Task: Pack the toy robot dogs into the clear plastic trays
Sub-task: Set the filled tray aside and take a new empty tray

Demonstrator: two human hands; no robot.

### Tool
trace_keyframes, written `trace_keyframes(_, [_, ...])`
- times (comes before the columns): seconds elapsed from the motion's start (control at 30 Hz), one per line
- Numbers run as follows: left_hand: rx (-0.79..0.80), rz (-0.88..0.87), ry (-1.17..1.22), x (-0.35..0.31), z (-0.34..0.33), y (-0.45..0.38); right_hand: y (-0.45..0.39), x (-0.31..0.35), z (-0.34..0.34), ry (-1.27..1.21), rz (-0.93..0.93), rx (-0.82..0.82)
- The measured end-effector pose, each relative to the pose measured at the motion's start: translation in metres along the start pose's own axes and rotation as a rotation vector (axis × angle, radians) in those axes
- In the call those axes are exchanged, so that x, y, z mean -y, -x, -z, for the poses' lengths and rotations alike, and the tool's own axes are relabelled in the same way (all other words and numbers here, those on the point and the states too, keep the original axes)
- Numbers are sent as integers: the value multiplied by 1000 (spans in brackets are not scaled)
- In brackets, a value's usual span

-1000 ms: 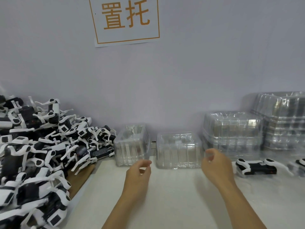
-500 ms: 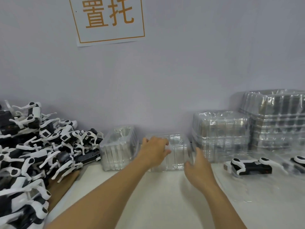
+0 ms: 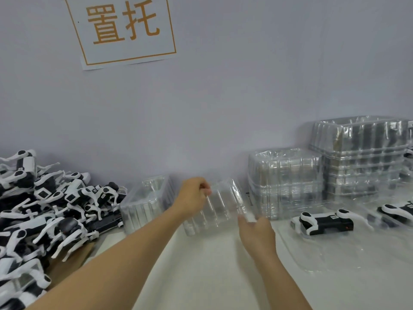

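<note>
Left hand [image 3: 194,195] pinches the far rim of one clear tray [image 3: 218,208], right hand [image 3: 257,231] clamps its near corner; tray tipped, likely being pulled out to fill. Left of the tray: one tray stack [image 3: 146,202], then a dog pile [image 3: 44,211], uncountable. Right of the tray: two bagged stacks [image 3: 286,182], two loose dogs [image 3: 324,222]

A clear ribbed plastic tray [image 3: 218,206] tilts up off the bench, a heap of black-and-white toy robot dogs [image 3: 44,211] piled far left, one dog [image 3: 324,224] lying right.
</note>
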State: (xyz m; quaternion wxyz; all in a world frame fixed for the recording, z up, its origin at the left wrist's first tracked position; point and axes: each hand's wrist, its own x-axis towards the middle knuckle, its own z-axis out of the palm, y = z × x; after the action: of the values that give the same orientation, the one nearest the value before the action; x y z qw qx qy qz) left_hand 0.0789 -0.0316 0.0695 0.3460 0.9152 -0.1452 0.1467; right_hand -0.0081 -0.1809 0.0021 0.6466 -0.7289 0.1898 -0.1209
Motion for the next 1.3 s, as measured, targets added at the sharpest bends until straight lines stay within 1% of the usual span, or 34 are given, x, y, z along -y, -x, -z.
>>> trace_keyframes(0.07, [-33, 2, 69, -1, 1, 2, 0, -2, -2, -81, -39, 65])
trace_keyframes(0.17, [-31, -1, 104, -6, 4, 5, 2, -2, -9, -211, -23, 128])
trace_keyframes(0.3, [26, -17, 129, -11, 12, 9, 7, 2, -14, -557, -45, 128])
trace_keyframes(0.4, [50, -11, 141, -15, 16, 10, 9, 5, -15, -680, -33, 109])
trace_keyframes(0.57, [65, 13, 142, -18, 20, 11, 10, 4, -16, -703, -19, 88])
trace_keyframes(0.77, [70, -2, 97, -23, 20, 11, 11, 3, -16, -730, -43, 78])
trace_keyframes(1.0, [4, 11, 85, -28, 22, 10, 12, 1, -12, -684, -54, 22])
trace_keyframes(1.07, [30, 5, 65, -29, 24, 9, 13, 1, -11, -693, -67, 15])
trace_keyframes(1.2, [137, 5, 37, -29, 25, 12, 14, 3, -11, -701, -59, 31])
trace_keyframes(1.3, [167, -15, 19, -28, 25, 16, 14, 3, -13, -712, -53, 53])
